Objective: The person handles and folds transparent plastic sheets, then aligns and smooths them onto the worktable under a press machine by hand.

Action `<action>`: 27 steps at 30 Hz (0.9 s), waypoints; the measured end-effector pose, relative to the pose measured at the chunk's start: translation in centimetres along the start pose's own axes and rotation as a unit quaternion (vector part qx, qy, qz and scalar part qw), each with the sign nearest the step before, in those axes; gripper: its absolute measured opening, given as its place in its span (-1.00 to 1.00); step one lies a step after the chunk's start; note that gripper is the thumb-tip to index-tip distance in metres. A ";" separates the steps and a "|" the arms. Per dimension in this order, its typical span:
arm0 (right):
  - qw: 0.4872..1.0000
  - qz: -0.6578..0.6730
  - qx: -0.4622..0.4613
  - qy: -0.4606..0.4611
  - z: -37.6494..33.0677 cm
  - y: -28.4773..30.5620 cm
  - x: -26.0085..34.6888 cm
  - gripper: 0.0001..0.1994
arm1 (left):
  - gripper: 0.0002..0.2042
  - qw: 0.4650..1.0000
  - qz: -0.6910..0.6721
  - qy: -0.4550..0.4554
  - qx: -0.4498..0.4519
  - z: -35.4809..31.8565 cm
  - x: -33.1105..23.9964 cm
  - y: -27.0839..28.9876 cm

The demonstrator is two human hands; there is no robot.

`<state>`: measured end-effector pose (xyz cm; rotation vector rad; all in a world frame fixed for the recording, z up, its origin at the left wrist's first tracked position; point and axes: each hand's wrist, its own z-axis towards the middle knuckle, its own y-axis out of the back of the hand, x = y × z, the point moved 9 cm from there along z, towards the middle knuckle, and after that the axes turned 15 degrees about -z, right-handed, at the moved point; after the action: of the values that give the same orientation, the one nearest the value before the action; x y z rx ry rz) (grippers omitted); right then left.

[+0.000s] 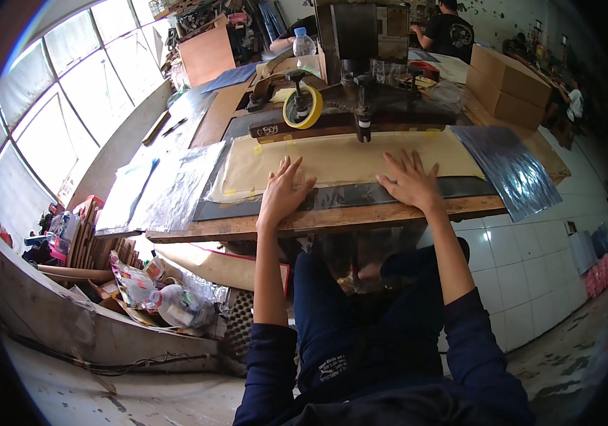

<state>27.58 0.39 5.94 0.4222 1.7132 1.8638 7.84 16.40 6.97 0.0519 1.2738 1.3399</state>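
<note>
A long tan sheet (339, 156), with bits of yellow tape along its edges, lies across a dark mat (346, 195) on the wooden table. My left hand (286, 190) rests on the sheet's near edge, fingers spread and pointing away from me. Farther right, my right hand (412, 181) lies flat on the same sheet, its fingers spread too. Neither hand holds anything. Just beyond the sheet stands a dark metal machine (364, 106) with a wide horizontal bar. A roll of yellow tape (303, 107) hangs on a post at its left.
Clear plastic sheets (176, 188) lie at the table's left end, and a shiny bluish sheet (513, 170) overhangs its right end. Cardboard boxes (506, 85) stand at the back right. A plastic bottle (304, 46) stands behind the machine. Another person (451, 32) is at the far side.
</note>
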 end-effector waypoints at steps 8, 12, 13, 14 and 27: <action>1.000 0.013 0.015 -0.012 3.1 -1.5 0.9 -0.30 | -0.42 0.999 0.005 -0.034 0.039 -0.6 -1.2 -0.7; 0.999 0.003 0.045 -0.008 3.9 -1.7 1.4 -0.29 | -0.42 0.998 0.048 -0.020 0.039 -0.8 -1.1 -1.0; 0.999 0.003 0.044 -0.009 4.0 -1.6 1.5 -0.29 | -0.41 0.998 0.048 -0.016 0.039 -0.7 -1.0 -1.0; 0.999 0.008 0.052 -0.006 4.2 -1.7 1.5 -0.29 | -0.41 0.998 0.048 -0.010 0.040 -0.7 -0.9 -1.1; 0.997 -0.025 -0.073 0.002 3.2 0.0 2.0 -0.30 | -0.35 0.996 0.078 -0.012 0.042 -0.7 -1.1 -1.1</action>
<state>27.90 4.13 6.06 0.3141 1.5632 1.9390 8.40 14.78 6.64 0.2293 1.3271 1.4141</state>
